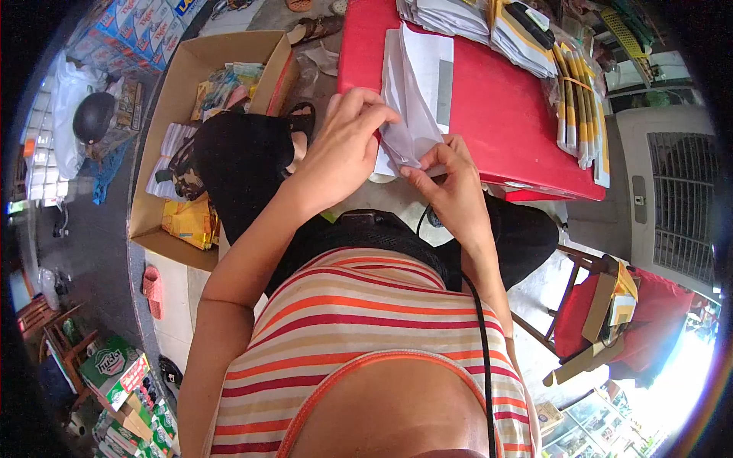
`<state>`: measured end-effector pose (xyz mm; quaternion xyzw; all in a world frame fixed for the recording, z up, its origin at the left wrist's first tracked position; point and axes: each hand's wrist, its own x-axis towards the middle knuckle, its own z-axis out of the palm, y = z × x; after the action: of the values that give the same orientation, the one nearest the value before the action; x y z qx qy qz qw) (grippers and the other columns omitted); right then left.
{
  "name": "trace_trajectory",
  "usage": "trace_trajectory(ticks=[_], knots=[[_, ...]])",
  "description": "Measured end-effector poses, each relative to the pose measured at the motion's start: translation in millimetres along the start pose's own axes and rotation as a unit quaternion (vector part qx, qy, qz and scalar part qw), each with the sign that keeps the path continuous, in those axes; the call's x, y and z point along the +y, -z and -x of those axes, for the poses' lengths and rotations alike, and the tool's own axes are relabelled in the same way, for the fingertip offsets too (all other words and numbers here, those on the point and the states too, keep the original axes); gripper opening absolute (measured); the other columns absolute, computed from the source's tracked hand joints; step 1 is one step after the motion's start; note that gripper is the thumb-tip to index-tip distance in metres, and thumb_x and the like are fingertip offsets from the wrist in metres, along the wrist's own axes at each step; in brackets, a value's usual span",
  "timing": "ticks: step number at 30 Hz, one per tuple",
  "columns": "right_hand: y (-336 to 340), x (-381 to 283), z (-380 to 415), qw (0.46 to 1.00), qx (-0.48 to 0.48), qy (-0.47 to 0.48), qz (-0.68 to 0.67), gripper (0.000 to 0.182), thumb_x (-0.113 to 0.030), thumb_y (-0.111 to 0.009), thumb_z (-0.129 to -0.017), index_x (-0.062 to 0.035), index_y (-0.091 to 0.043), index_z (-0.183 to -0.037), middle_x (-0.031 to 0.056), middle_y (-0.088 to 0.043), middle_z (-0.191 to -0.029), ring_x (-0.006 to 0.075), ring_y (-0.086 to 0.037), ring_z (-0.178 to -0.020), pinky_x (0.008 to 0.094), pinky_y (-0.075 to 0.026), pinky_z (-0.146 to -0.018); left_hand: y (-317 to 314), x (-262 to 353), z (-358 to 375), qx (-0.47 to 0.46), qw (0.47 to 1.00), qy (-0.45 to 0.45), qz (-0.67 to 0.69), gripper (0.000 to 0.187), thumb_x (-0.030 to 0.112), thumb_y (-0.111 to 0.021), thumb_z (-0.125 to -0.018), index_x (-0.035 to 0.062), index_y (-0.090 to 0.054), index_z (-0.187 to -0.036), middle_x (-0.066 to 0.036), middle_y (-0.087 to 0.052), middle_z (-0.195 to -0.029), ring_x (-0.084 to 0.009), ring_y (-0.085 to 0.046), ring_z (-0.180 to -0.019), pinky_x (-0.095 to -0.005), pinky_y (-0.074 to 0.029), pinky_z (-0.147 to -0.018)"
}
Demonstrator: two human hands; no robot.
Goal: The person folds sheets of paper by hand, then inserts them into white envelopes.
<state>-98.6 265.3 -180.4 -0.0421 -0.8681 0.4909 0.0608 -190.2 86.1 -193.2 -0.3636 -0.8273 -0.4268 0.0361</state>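
Note:
A folded, creased white paper sheet [416,91] stands partly raised at the near left edge of the red table. My left hand [341,149] is at its left side, fingers bent and closed on the paper's edge. With thumb and index finger, my right hand [454,179] pinches the near corner of the same paper. Beneath and to its right lies another flat white sheet with a grey patch [444,88]. Part of my left thumb is hidden.
The red table [504,114] carries paper stacks [450,19] and a banded bundle of yellow-and-white envelopes [578,103]. On the left, a cardboard box [175,91] holds papers and yellow packets [191,221]. A black cable [485,359] runs down my front.

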Motion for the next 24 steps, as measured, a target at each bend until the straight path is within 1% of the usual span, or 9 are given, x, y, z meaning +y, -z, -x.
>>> trace_trajectory(ticks=[5,7,12,15,17,20,22,23,24], knots=[[-0.1,1.1,0.1,1.0,-0.003,0.008,0.005,0.026,-0.011,-0.08,-0.082,0.0048,-0.06,-0.087,0.0142,-0.054,-0.097,0.0251,-0.062,-0.082,0.036,-0.053,-0.07,2.1,3.2,-4.4,-0.007,1.0,-0.004,-0.01,0.041,-0.014,-0.049,-0.076,0.0042,-0.063,-0.11,-0.014,-0.053,-0.117,-0.0345,-0.051,-0.115,-0.0433,-0.043,-0.102],[0.1,-0.2,0.4,1.0,-0.009,-0.006,0.001,0.027,-0.01,-0.08,-0.082,0.0048,-0.059,-0.087,0.014,-0.054,-0.098,0.0251,-0.064,-0.081,0.0362,-0.054,-0.07,1.9,2.2,-5.5,-0.008,1.0,-0.01,-0.021,0.04,-0.014,-0.05,-0.077,0.0042,-0.063,-0.11,-0.014,-0.053,-0.117,-0.0344,-0.051,-0.115,-0.0434,-0.043,-0.102],[-0.3,0.6,0.9,1.0,-0.008,0.006,0.008,0.027,-0.01,-0.081,-0.082,0.0043,-0.058,-0.086,0.0139,-0.054,-0.098,0.0249,-0.065,-0.079,0.0364,-0.054,-0.07,-3.2,0.8,-11.4,-0.016,0.999,-0.015,-0.035,0.037,-0.015,-0.051,-0.077,0.0039,-0.062,-0.107,-0.014,-0.052,-0.118,-0.0352,-0.05,-0.115,-0.0438,-0.043,-0.101],[-0.3,0.9,1.2,1.0,-0.014,-0.003,0.007,0.028,-0.011,-0.081,-0.082,0.0038,-0.058,-0.087,0.0138,-0.054,-0.098,0.0246,-0.065,-0.079,0.0364,-0.054,-0.069,-5.3,-3.1,-16.4,-0.032,0.998,-0.02,-0.043,0.035,-0.014,-0.051,-0.078,0.0039,-0.062,-0.106,-0.015,-0.052,-0.118,-0.0362,-0.049,-0.115,-0.0442,-0.043,-0.101],[0.6,1.2,1.0,1.0,-0.018,-0.014,0.002,0.028,-0.011,-0.081,-0.082,0.0037,-0.058,-0.087,0.0137,-0.054,-0.098,0.0244,-0.064,-0.08,0.0364,-0.054,-0.069,-4.0,-4.4,-19.4,-0.062,0.997,-0.005,-0.045,0.034,-0.015,-0.049,-0.079,0.0041,-0.063,-0.105,-0.016,-0.051,-0.118,-0.0368,-0.049,-0.116,-0.0447,-0.043,-0.101],[1.2,0.9,1.0,1.0,-0.025,-0.007,0.005,0.03,-0.013,-0.081,-0.082,0.0029,-0.057,-0.092,0.0132,-0.054,-0.097,0.0242,-0.064,-0.079,0.0364,-0.054,-0.069,-3.7,-6.7,-18.7,-0.065,0.997,-0.007,-0.037,0.034,-0.014,-0.05,-0.08,0.0046,-0.064,-0.104,-0.016,-0.051,-0.119,-0.0366,-0.049,-0.117,-0.0446,-0.044,-0.102],[1.8,-3.6,0.6,1.0,-0.023,-0.001,0.004,0.034,-0.017,-0.082,-0.083,0.0021,-0.057,-0.096,0.0135,-0.055,-0.099,0.0244,-0.063,-0.076,0.0356,-0.054,-0.069,-4.0,-5.3,-16.6,-0.058,0.997,-0.017,-0.037,0.035,-0.014,-0.05,-0.08,0.005,-0.065,-0.105,-0.016,-0.051,-0.12,-0.0364,-0.049,-0.117,-0.0443,-0.044,-0.102],[1.7,-3.4,0.7,1.0,-0.024,0.0,0.004,0.034,-0.017,-0.082,-0.083,0.0021,-0.057,-0.096,0.0135,-0.055,-0.099,0.0244,-0.063,-0.076,0.0356,-0.054,-0.069,-4.0,-4.3,-15.2,-0.05,0.998,-0.028,-0.037,0.035,-0.013,-0.051,-0.079,0.0054,-0.066,-0.105,-0.016,-0.051,-0.121,-0.0362,-0.049,-0.117,-0.044,-0.044,-0.103],[1.9,-3.2,0.9,1.0,-0.024,-0.009,-0.005,0.036,-0.02,-0.081,-0.084,0.002,-0.056,-0.097,0.0137,-0.056,-0.099,0.0239,-0.062,-0.075,0.0352,-0.053,-0.068,-2.7,-2.8,-13.7,-0.049,0.998,-0.028,-0.037,0.035,-0.013,-0.051,-0.079,0.0054,-0.066,-0.105,-0.016,-0.051,-0.121,-0.0362,-0.049,-0.117,-0.044,-0.044,-0.103]])
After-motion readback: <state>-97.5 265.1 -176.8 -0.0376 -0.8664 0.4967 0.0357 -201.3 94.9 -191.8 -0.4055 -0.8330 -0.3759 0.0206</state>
